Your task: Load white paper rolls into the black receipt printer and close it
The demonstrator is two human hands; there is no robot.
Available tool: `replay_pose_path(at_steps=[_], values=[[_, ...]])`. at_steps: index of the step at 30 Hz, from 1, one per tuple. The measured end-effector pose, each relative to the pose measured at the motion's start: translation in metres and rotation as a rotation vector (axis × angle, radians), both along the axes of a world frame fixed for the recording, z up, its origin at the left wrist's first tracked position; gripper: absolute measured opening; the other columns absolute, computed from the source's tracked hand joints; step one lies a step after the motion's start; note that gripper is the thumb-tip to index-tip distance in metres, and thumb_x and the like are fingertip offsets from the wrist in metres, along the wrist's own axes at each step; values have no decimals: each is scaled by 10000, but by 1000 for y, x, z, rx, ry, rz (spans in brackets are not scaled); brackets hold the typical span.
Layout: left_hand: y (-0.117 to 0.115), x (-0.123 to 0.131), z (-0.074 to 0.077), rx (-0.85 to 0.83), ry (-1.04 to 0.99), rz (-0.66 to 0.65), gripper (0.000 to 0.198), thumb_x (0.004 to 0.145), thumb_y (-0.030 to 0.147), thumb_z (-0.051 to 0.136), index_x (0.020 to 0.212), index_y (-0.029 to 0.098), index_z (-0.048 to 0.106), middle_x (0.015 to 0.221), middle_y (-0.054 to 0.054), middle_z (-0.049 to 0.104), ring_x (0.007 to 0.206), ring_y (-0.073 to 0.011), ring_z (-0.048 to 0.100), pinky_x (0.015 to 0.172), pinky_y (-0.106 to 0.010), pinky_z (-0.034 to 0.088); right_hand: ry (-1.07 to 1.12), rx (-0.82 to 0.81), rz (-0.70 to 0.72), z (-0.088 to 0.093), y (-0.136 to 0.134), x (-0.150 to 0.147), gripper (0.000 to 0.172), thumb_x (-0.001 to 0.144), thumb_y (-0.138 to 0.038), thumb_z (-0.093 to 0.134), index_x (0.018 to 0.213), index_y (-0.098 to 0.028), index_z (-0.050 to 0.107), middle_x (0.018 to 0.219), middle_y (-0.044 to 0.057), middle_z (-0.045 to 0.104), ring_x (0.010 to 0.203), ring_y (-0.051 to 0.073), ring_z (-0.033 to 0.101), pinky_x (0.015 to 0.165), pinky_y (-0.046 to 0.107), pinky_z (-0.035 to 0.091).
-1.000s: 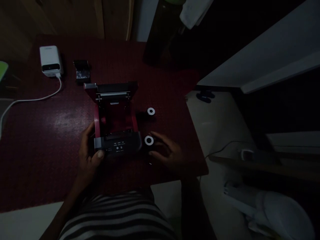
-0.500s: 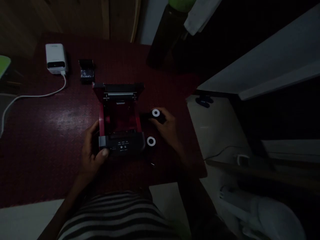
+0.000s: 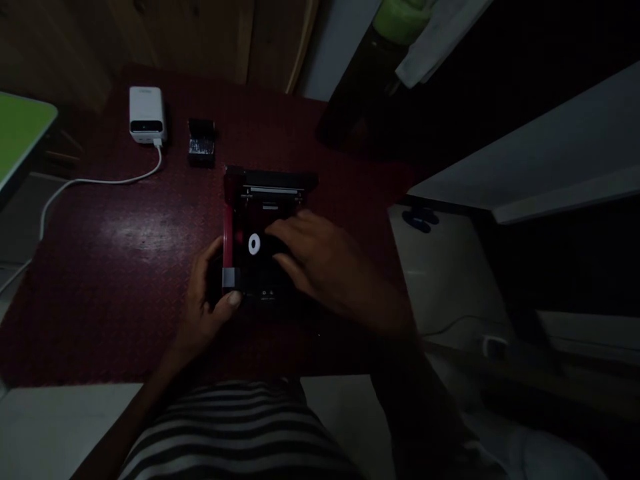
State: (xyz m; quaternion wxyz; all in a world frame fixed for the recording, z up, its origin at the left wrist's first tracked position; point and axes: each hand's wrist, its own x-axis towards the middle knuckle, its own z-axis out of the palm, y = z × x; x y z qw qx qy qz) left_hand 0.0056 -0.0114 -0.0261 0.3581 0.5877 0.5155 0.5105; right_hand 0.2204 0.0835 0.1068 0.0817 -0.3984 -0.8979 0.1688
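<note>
A small black and red printer (image 3: 229, 233) stands on the table with its lid raised. My left hand (image 3: 207, 303) grips its left front corner, thumb on top and fingers along the side. My right hand (image 3: 325, 260) reaches over the printer's open bay from the right. Between its thumb and fingers is a dark ribbon roll (image 3: 251, 244), whose white ring-shaped core end faces left. The roll is in or just above the bay; the dimness hides whether it touches the inside. My right hand and forearm cover the printer's right side.
On the dark red table (image 3: 135, 300) lie a white power bank (image 3: 147, 110) with a white cable (image 3: 100, 181) and a small black object (image 3: 201, 143). A tall green-capped bottle (image 3: 353, 80) stands at the back right. Slippers (image 3: 421, 219) lie on the floor.
My right hand has carried the ribbon roll leftward from beside the printer to over its open bay. The second roll is now out of sight. My left hand keeps its hold; the view has shifted.
</note>
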Motion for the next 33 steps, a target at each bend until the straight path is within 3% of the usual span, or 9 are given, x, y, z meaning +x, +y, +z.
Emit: replay_pose_path(at_steps=[6,12,20,23,25,27,29,33], values=[[-1,0,-1,4,17,0,781,1064,647,659,1731,295,455,1712,-148,536,1599,-410,515,1332,-652,411,-227,91,-90,-18,3,-35,265,930,33,701,1077,-170,787,962,127,835,999,322,762,865,418,556],[-1,0,0,8,12,-5,769,1064,619,673,1733,306,457,1703,-145,543,1585,-402,529,1319,-638,430,-245,-6,-122,-25,17,-43,246,970,-4,686,953,-195,839,852,102,838,758,273,775,660,368,505],[-2,0,1,-39,-34,-10,779,1049,623,696,1729,324,464,1726,-133,527,1605,-408,503,1343,-666,380,-173,-88,-134,-34,22,-41,303,982,5,616,910,-207,820,834,90,818,730,265,758,688,373,535],[-6,-5,11,-111,-46,-31,787,1034,633,716,1723,337,477,1744,-120,521,1624,-410,488,1346,-660,384,-79,-89,-104,-36,19,-31,372,965,55,570,999,-213,825,875,66,824,763,231,747,723,348,544],[-5,-9,21,-172,-60,-27,771,1037,652,704,1710,334,501,1744,-119,533,1621,-414,497,1334,-655,409,32,-97,-50,-32,15,-20,466,956,91,527,1120,-228,826,995,55,846,881,218,766,808,339,580],[5,-13,33,-201,-75,17,729,1059,665,670,1692,333,528,1735,-116,551,1596,-407,534,1310,-642,445,163,-107,33,-24,8,-8,518,975,88,519,1242,-248,810,1171,49,852,1044,214,769,935,361,612],[24,-16,44,-150,-67,73,686,1083,668,640,1678,339,550,1740,-103,550,1577,-388,558,1281,-602,485,251,-106,110,-18,-2,3,459,1026,29,562,1330,-235,782,1271,62,839,1147,226,749,1017,401,619],[79,-15,58,85,-37,93,714,1091,725,615,1661,297,575,1735,-83,556,1579,-359,540,1286,-540,458,258,-23,86,-23,-21,11,261,1093,-69,595,1202,-193,798,1067,71,828,1018,235,709,935,407,605]])
